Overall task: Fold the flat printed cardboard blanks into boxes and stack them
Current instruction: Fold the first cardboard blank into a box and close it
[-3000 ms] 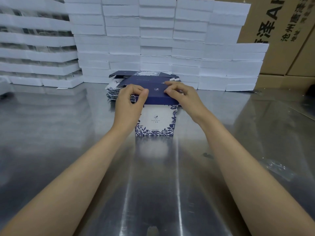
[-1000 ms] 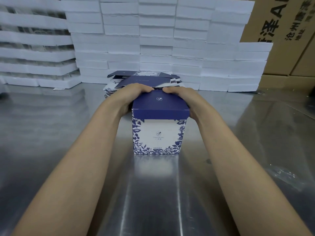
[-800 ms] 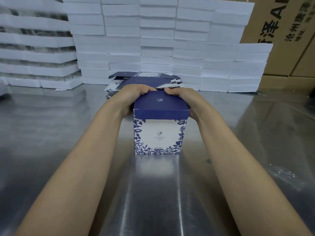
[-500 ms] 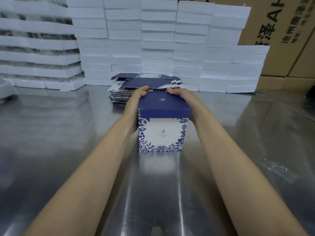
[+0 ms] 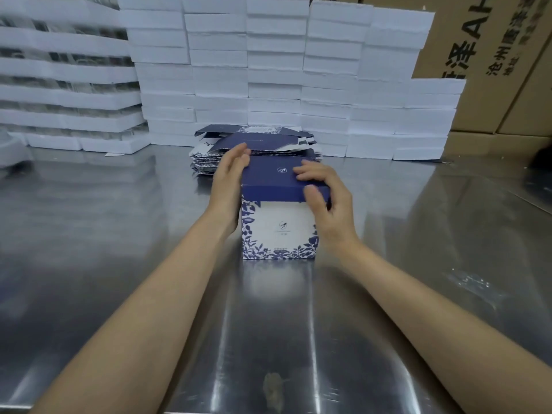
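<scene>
box [image 5: 280, 231]: left hand [image 5: 230, 177] flat, right hand [image 5: 328, 204] gripping

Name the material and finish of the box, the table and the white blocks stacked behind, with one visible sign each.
The box looks like printed cardboard, smooth and matt: creased lid fold. The table is likely stainless steel, brushed: blurry reflections. The white blocks are probably foam, matt: ragged edges.

Steel worktable, stacked stock behind.
Reflective metal table [image 5: 89, 234] shows light streaks and a smudge near the front edge. White foam slabs [image 5: 274, 70] stand in columns at rear, with printed brown cartons [image 5: 493, 55] at rear right.
</scene>
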A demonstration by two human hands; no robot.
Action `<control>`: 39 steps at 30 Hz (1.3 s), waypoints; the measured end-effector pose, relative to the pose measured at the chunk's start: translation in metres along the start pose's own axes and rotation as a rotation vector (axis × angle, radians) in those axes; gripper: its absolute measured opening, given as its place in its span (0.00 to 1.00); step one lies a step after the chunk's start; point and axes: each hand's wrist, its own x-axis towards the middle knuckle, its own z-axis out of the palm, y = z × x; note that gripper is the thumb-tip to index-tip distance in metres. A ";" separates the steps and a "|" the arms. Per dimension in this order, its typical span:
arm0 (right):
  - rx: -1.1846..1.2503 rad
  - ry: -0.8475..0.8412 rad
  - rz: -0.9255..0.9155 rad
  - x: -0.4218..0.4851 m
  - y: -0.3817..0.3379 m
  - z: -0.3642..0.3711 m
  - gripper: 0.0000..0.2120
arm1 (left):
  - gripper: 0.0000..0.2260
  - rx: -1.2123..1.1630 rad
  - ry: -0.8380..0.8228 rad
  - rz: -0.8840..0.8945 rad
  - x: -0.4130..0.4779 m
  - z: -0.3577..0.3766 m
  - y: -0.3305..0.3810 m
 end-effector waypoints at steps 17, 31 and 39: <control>-0.371 0.053 -0.052 0.006 0.035 0.010 0.13 | 0.07 0.555 -0.063 0.664 -0.006 0.010 -0.040; -0.374 -0.039 0.045 -0.005 0.037 0.007 0.20 | 0.09 0.596 -0.018 0.679 -0.016 0.007 -0.039; -0.260 -0.133 0.065 -0.006 0.032 0.006 0.23 | 0.25 0.926 0.167 0.622 -0.026 0.012 -0.044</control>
